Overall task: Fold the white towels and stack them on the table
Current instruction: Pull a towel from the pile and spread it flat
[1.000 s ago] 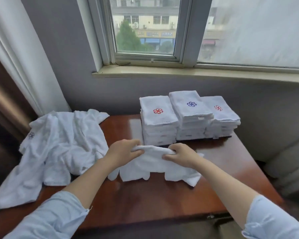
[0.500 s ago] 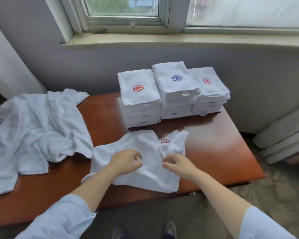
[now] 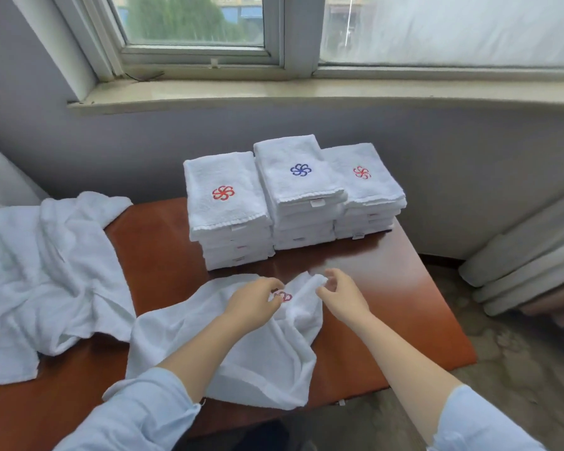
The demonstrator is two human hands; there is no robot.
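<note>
well, the left hand (image 3: 254, 304) lies on the loose towel (image 3: 241, 359), fingers curled down and pinching the cloth right beside a red flower emblem (image 3: 285, 297) stitched into it. just to its right the right hand (image 3: 342, 297) is held a little off the cloth with thumb and fingers bent round a raised corner of the same towel, so both hands have hold of it, close together but not touching. pale blue sleeves (image 3: 137, 418) cover both forearms from below the wrists.

under and behind the hands the towel spreads crumpled over the reddish-brown surface (image 3: 398, 304), and its near edge hangs over the front rim towards the person.

past the fingertips, further from the person, stand three stacks of folded white towels side by side, touching one another. the left stack (image 3: 228, 216) has a red emblem on top, the middle stack (image 3: 297, 190) a blue one and the right stack (image 3: 368, 190) a red one. small labels show on the folded edges.

well off to the left of the left hand lies a heap of unfolded white towels (image 3: 46, 271) — rumpled, partly draped over the surface's left end, its edge just beside the loose towel.

beyond the stacks rise a grey wall and a window sill (image 3: 306, 92). to the far right of the right hand, low by the floor, lie pale rolled shapes (image 3: 518, 262) — i cannot tell what they are.
</note>
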